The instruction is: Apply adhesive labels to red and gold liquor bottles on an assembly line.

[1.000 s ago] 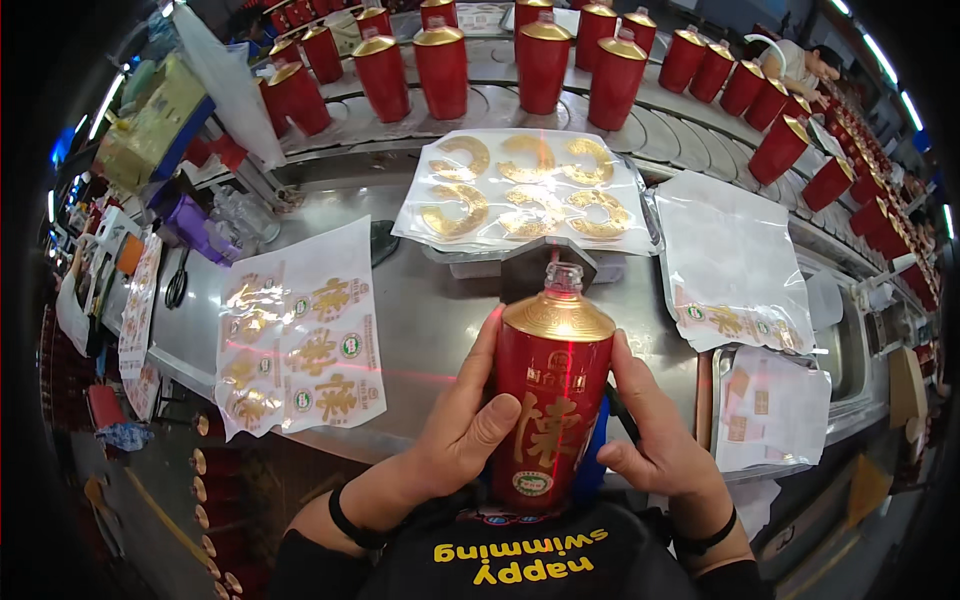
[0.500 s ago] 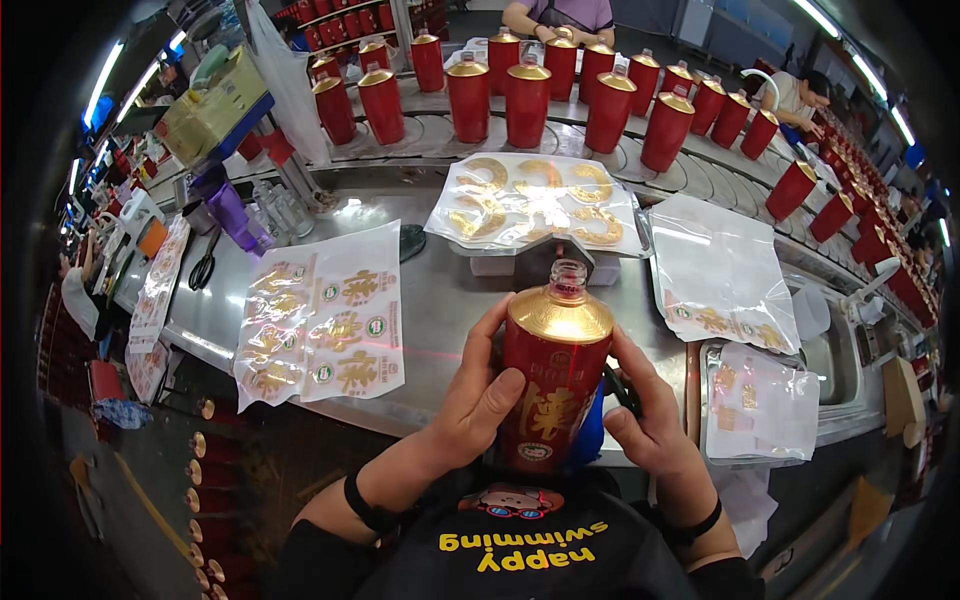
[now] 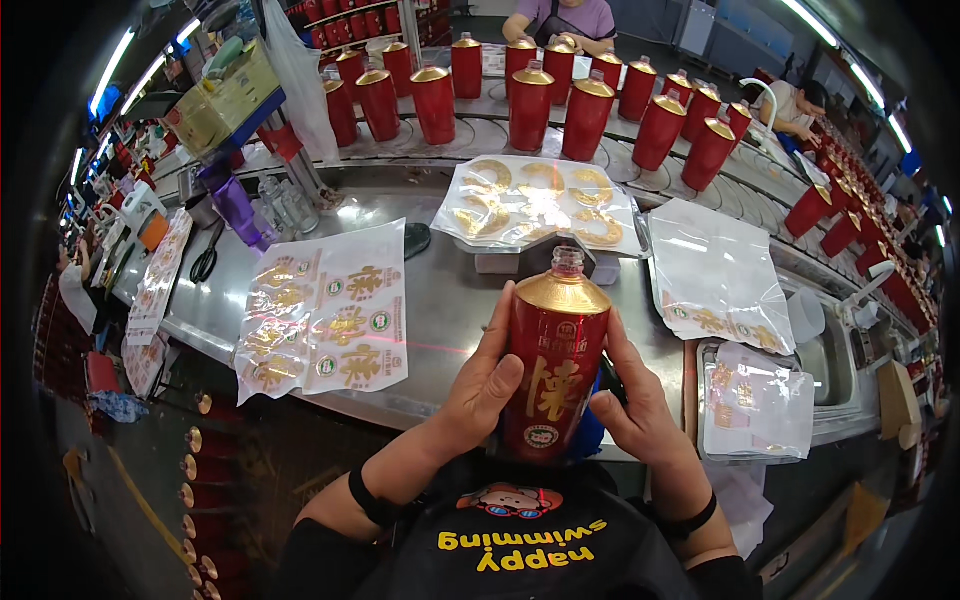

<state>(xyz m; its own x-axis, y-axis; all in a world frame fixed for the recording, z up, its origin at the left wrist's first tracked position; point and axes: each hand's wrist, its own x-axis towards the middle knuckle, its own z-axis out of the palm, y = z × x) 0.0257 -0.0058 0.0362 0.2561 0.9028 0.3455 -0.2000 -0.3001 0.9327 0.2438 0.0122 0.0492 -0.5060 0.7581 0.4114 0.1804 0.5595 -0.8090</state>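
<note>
A red bottle (image 3: 525, 345) with a gold shoulder and a clear glass neck stands upright between my hands, near my chest. My left hand (image 3: 482, 390) presses its left side, thumb toward the front. On the other side, my right hand (image 3: 640, 400) closes on the bottle with its fingers along the edge. Gold lettering and a small round emblem face me. Something blue (image 3: 588, 430) shows partly behind the bottle. Just beyond it, a sheet of gold curved decals (image 3: 535, 200) lies on a raised stand. To the left is a sheet of gold character decals (image 3: 325, 310).
Several red bottles (image 3: 432, 105) line a curved conveyor (image 3: 480, 150) across the back. Pale sheets (image 3: 715, 270) and a tray (image 3: 755, 405) sit at right, beside a sink (image 3: 835, 375). Scissors (image 3: 205, 262) and glass bottles (image 3: 285, 208) are at left. A person in purple (image 3: 570, 20) sits beyond.
The bottle in my hands has turned slightly, so its gold lettering faces me more squarely. My right fingers have shifted along its side. The bottles on the conveyor stand in different places.
</note>
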